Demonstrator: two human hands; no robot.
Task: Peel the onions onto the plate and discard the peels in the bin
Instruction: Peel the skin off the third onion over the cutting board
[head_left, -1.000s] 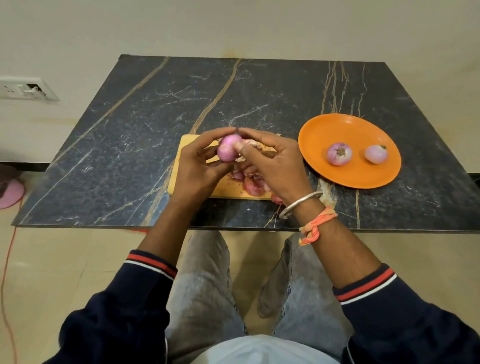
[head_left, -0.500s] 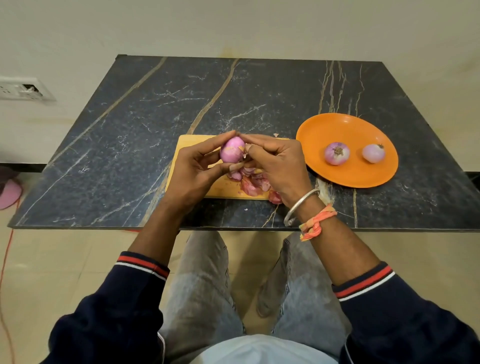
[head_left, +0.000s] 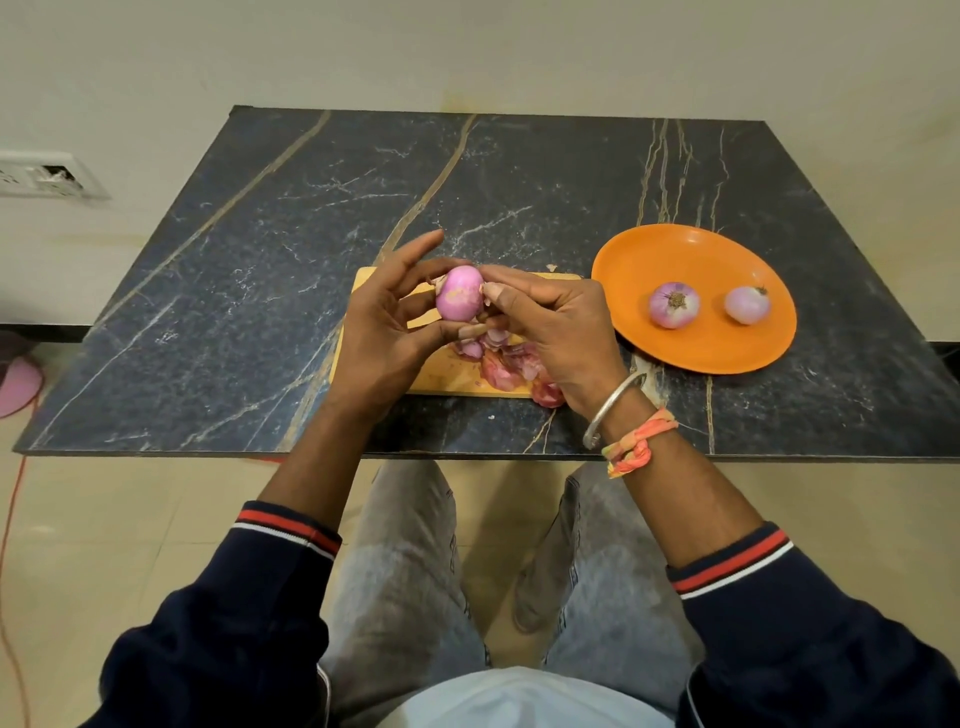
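My left hand (head_left: 382, 332) holds a pink, partly peeled onion (head_left: 459, 292) above the wooden cutting board (head_left: 447, 375), thumb under it and fingers behind, with the index finger stretched out. My right hand (head_left: 556, 325) pinches at the onion's right side with thumb and fingertips. A heap of reddish peels (head_left: 506, 361) lies on the board under my right hand. To the right, the orange plate (head_left: 691, 244) carries two peeled onions, one (head_left: 674, 304) on the left and a smaller one (head_left: 746, 305) on the right. No bin is in view.
The dark marble table (head_left: 291, 291) stands against a cream wall, its near edge just above my knees. A wall socket (head_left: 44, 174) is at the far left. A pink object (head_left: 18, 384) and an orange cable (head_left: 10, 519) lie on the floor at left.
The onion has been turned in my hands and my left index finger has lifted away and straightened. Both hands have stayed over the board.
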